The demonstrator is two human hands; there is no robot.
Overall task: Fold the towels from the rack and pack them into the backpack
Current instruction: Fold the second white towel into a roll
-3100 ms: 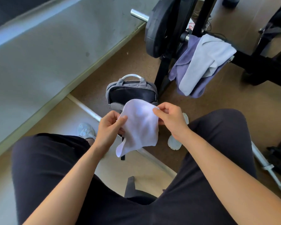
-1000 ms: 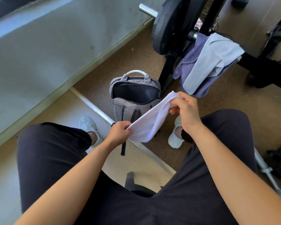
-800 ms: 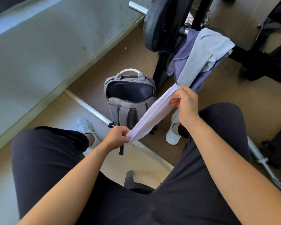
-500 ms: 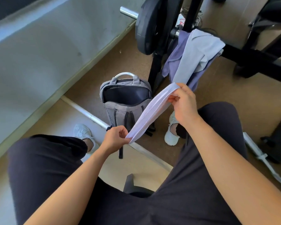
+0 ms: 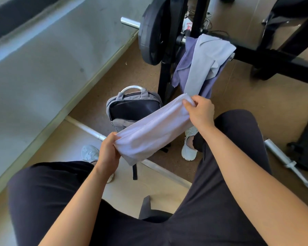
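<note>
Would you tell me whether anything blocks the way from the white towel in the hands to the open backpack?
Nothing visible does. The white towel, stretched between the left hand and right hand, hangs just in front of the backpack, whose dark mouth gapes open.

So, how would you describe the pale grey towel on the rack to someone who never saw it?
Find the black weight rack with its round plate. Right of the plate two towels hang together. The pale grey towel lies over the purple towel and is the lighter one.
</note>
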